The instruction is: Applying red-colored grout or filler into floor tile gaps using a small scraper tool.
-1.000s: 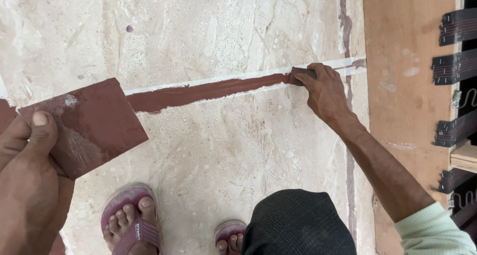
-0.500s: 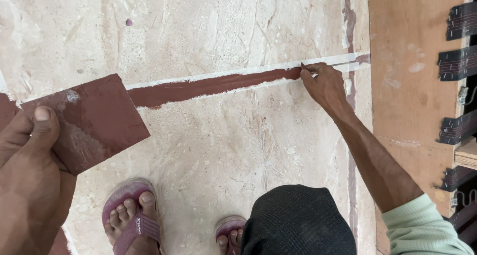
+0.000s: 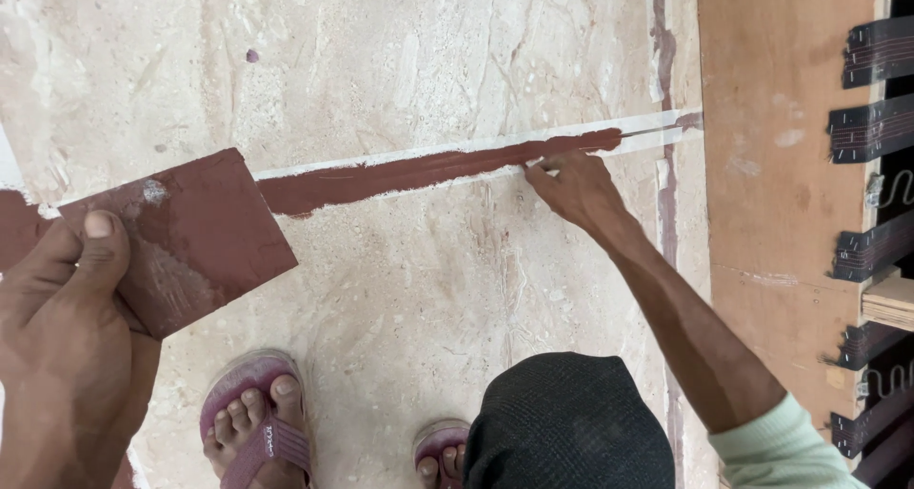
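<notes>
Right hand slid leftward along red-brown filler strip.

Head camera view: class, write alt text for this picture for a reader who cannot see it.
A right hand presses on a reddish-brown strip of filler along a floor joint between pale marble slabs. The left hand holds a square board coated in the same paste. Feet in pink sandals and a dark knee show below.

I see my bare left hand, my right hand with a pale green sleeve, pink sandals and dark grey knee cloth.
</notes>
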